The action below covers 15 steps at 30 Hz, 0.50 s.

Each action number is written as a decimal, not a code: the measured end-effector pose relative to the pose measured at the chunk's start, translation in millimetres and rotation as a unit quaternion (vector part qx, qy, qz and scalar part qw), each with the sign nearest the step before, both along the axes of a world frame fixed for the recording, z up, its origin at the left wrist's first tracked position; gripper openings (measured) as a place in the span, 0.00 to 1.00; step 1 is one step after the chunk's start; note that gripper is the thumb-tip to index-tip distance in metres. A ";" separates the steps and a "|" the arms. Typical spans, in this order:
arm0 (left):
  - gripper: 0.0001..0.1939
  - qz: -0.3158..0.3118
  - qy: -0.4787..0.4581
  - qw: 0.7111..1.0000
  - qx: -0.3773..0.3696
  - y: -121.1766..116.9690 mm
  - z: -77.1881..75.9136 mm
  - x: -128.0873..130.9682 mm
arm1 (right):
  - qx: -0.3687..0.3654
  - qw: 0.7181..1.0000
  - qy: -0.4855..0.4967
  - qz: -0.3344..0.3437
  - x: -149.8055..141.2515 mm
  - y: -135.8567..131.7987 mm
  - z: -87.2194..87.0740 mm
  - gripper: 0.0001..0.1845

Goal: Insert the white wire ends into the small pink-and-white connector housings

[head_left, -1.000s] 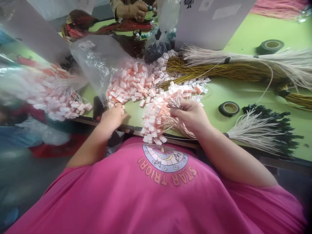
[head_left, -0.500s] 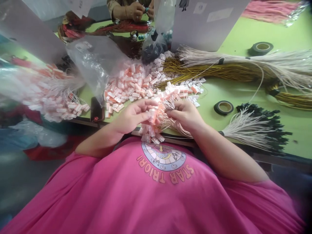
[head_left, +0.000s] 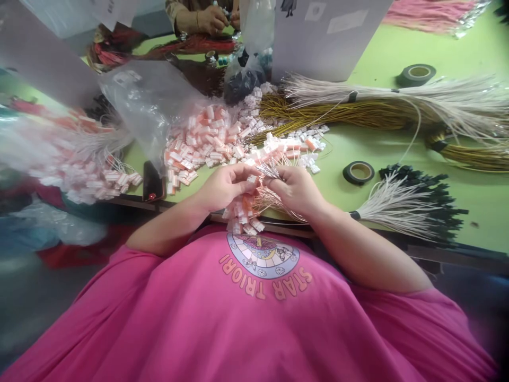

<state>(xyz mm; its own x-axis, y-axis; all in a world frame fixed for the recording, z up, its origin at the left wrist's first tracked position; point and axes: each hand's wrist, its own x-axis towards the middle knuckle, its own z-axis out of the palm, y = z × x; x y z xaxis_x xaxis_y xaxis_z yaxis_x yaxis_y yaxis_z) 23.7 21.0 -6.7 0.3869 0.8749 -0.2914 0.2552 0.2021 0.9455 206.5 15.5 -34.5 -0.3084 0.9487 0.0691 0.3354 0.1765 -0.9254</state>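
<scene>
My left hand [head_left: 227, 187] is closed, thumb and forefinger pinching a small white plastic connector [head_left: 252, 179]. My right hand [head_left: 297, 190] is wrapped round a bunch of thin wires [head_left: 272, 168], whose silvery tips stick out past the thumb. The two hands nearly meet at these tips. Beneath them hangs a cluster of white and orange connectors [head_left: 240, 215] at the table edge. More wires run below my right hand. Just beyond the fingers lies a row of white and orange connectors [head_left: 274, 148].
Behind lies a heap of loose connectors [head_left: 207, 132] beside a clear plastic bag [head_left: 139, 101]. To the right are black tape rolls [head_left: 358, 173], white wires with black ends [head_left: 397, 204] and long wire bundles [head_left: 358, 111]. A phone [head_left: 153, 180] sits at the left edge. Across the table, another person's hands [head_left: 212, 20] work.
My left fingers have closed into a tighter pinch and come nearer the wire tips. My right hand still grips the wires. The whole view has shifted slightly.
</scene>
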 end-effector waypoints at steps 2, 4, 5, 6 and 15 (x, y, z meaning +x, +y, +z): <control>0.11 0.003 -0.002 1.000 0.011 0.9 -1.9 -0.5 | -0.003 1.000 -0.006 -0.003 -1.1 -0.1 -0.2 0.09; 0.12 0.004 -0.001 1.000 0.018 1.7 -3.5 -1.1 | -0.009 1.000 -0.009 -0.011 -2.1 -0.5 -0.7 0.10; 0.12 0.003 0.002 1.000 0.021 1.8 -3.9 -1.4 | -0.011 1.000 -0.009 -0.014 -2.3 -0.7 -0.9 0.10; 0.12 0.000 0.007 1.000 0.023 1.7 -4.2 -1.7 | -0.012 1.000 -0.008 -0.015 -2.4 -0.9 -0.9 0.10; 0.11 -0.002 0.048 0.997 0.068 -1.9 -2.4 -0.3 | -0.026 1.000 -0.009 0.001 -0.8 -0.3 0.2 0.10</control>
